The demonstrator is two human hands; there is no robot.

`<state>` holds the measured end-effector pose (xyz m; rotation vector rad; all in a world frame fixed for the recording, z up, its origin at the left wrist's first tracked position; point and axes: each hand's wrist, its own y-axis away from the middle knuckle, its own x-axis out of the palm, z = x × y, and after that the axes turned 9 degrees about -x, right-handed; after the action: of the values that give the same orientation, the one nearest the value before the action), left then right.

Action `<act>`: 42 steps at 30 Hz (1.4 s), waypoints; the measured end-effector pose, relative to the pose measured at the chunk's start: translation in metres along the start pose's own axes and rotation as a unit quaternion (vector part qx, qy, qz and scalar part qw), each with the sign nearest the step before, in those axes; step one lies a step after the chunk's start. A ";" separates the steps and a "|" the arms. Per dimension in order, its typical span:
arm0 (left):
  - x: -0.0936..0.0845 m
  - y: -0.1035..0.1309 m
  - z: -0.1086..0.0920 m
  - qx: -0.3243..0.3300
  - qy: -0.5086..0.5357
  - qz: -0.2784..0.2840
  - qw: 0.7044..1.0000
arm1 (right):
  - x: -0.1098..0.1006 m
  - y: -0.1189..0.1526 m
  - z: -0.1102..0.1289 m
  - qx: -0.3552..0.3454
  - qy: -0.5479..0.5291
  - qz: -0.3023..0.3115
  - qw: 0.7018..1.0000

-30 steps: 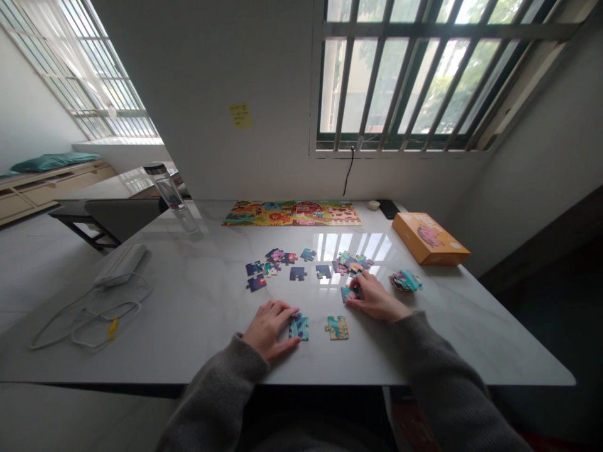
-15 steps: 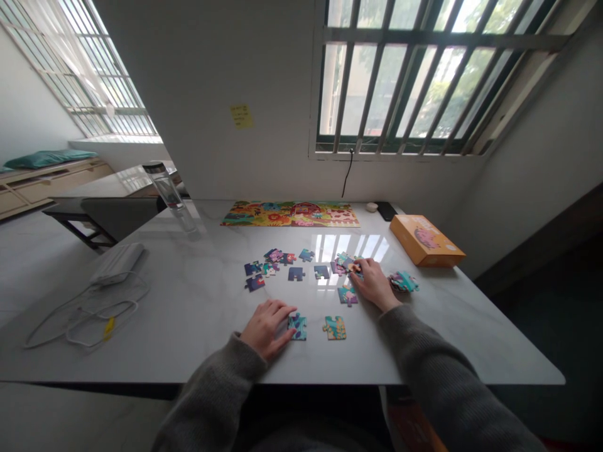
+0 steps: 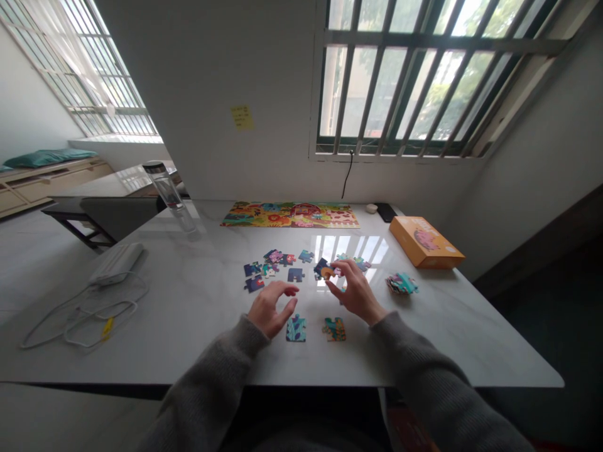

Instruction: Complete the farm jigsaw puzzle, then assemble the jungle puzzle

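Observation:
Between the thumb and fingers of my right hand (image 3: 355,292) is a dark blue and orange puzzle piece (image 3: 324,270), lifted off the table. My left hand (image 3: 273,307) hovers with thumb and fingers apart, holding nothing. Just below it lies a teal puzzle piece (image 3: 296,328), and to the right of that an orange and green puzzle piece (image 3: 335,329). Several loose pieces form a cluster (image 3: 271,257) beyond my left hand, with a plain dark piece (image 3: 296,275) beside them. More pieces lie partly hidden behind my right hand.
A stack of puzzle pieces (image 3: 402,284) sits right of my right hand, near an orange box (image 3: 424,242). A long picture strip (image 3: 289,214) lies at the back. At left are a glass bottle (image 3: 169,196), a white device (image 3: 117,263) and its cable (image 3: 80,339).
My right hand has picked up the dark blue and orange puzzle piece and moved left with it. My left hand has let go of the teal puzzle piece and risen away from it.

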<state>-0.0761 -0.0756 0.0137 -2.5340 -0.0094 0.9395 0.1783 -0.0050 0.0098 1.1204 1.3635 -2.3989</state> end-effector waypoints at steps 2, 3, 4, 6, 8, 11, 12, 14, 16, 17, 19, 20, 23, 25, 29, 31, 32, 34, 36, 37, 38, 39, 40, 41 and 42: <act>0.002 -0.019 -0.006 -0.013 0.012 -0.029 0.999 | 0.005 -0.005 0.013 -0.012 -0.018 -0.030 0.999; 0.004 -0.028 -0.007 -0.028 0.030 -0.030 0.999 | 0.008 -0.007 0.017 -0.013 -0.023 -0.045 0.999; 0.007 -0.037 -0.007 -0.053 0.064 -0.031 0.996 | 0.010 -0.009 0.021 -0.014 -0.026 -0.056 0.998; 0.013 -0.053 -0.004 -0.113 0.159 -0.024 0.981 | 0.015 -0.012 0.025 -0.013 -0.029 -0.069 0.997; 0.020 -0.064 0.002 -0.151 0.252 0.002 0.956 | 0.020 -0.014 0.027 -0.011 -0.030 -0.068 0.997; 0.028 -0.069 0.012 -0.172 0.326 0.015 0.930 | 0.026 -0.013 0.027 -0.004 -0.035 -0.047 0.998; 0.029 -0.069 0.016 -0.174 0.330 0.012 0.928 | 0.028 -0.011 0.027 -0.004 -0.042 -0.038 0.998; 0.030 -0.068 0.021 -0.175 0.325 0.007 0.929 | 0.029 -0.008 0.026 -0.013 -0.060 -0.020 0.998; 0.030 -0.066 0.027 -0.174 0.311 0.017 0.934 | 0.028 -0.005 0.024 -0.033 -0.073 0.005 0.997; 0.031 -0.066 0.029 -0.172 0.304 0.025 0.937 | 0.028 -0.004 0.023 -0.043 -0.076 0.021 0.996; 0.033 -0.063 0.034 -0.168 0.290 0.042 0.941 | 0.026 -0.001 0.021 -0.060 -0.079 0.055 0.993; 0.035 -0.062 0.037 -0.165 0.281 0.052 0.944 | 0.026 0.000 0.020 -0.066 -0.083 0.070 0.992; 0.041 -0.059 0.041 -0.157 0.220 0.069 0.960 | 0.027 0.002 0.017 -0.070 -0.093 0.098 0.988; 0.043 -0.057 0.041 -0.127 0.128 0.058 0.982 | 0.029 0.003 0.015 -0.065 -0.087 0.111 0.988; 0.041 -0.055 0.041 -0.018 -0.045 0.008 0.999 | 0.031 0.006 0.014 -0.052 -0.050 0.153 0.986; 0.039 -0.055 0.041 0.003 -0.076 0.003 0.997 | 0.029 0.006 0.015 -0.041 -0.040 0.174 0.983; 0.037 -0.056 0.042 0.005 -0.088 0.003 0.996 | 0.028 0.006 0.017 -0.036 -0.038 0.181 0.982; 0.031 -0.058 0.045 0.004 -0.114 -0.003 0.994 | 0.026 0.005 0.019 -0.029 -0.036 0.190 0.981; 0.019 -0.061 0.053 -0.004 -0.132 -0.021 0.991 | 0.025 0.004 0.020 -0.027 -0.035 0.193 0.980; 0.012 -0.062 0.059 -0.012 -0.135 -0.035 0.990 | 0.024 0.004 0.020 -0.027 -0.035 0.193 0.980; 0.003 -0.062 0.066 -0.023 -0.136 -0.052 0.989 | 0.024 0.005 0.019 -0.025 -0.034 0.193 0.980; -0.007 -0.063 0.075 -0.040 -0.146 -0.072 0.986 | 0.024 0.005 0.018 -0.022 -0.032 0.192 0.981; -0.017 -0.062 0.084 -0.054 -0.159 -0.087 0.982 | 0.023 0.006 0.017 -0.018 -0.030 0.191 0.981; -0.026 -0.061 0.094 -0.061 -0.179 -0.095 0.977 | 0.023 0.006 0.016 -0.014 -0.027 0.191 0.981; -0.034 -0.059 0.104 -0.070 -0.199 -0.104 0.972 | 0.022 0.007 0.015 -0.010 -0.024 0.193 0.981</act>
<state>-0.1588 0.0142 -0.0114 -2.3613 -0.4670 1.3801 0.1580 -0.0157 -0.0054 1.1866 1.0396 -2.1129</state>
